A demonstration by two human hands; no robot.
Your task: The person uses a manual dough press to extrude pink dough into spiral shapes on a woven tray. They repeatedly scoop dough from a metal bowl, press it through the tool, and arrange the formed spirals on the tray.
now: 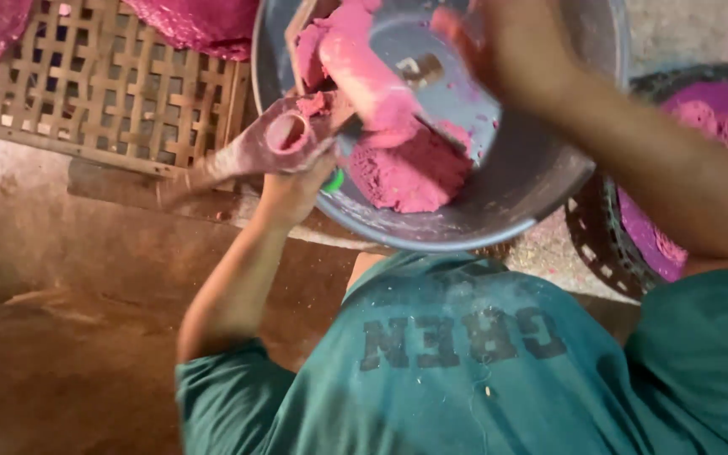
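A grey metal bowl sits tilted in front of my chest and holds a lump of pink dough. A longer roll of the same dough lies above the lump. My left hand grips a pink-stained wooden mould with a round tube opening, pressed against the bowl's left rim. My right hand is blurred over the bowl's upper part. Its fingertips are smeared pink and lie close to the dough roll. Whether it grips anything is unclear. My teal shirt fills the lower frame.
A woven bamboo tray lies at the upper left, with pink heaps at its far edge. A dark round basket at the right holds purple-pink round pieces. Brown earthen floor spreads to the lower left.
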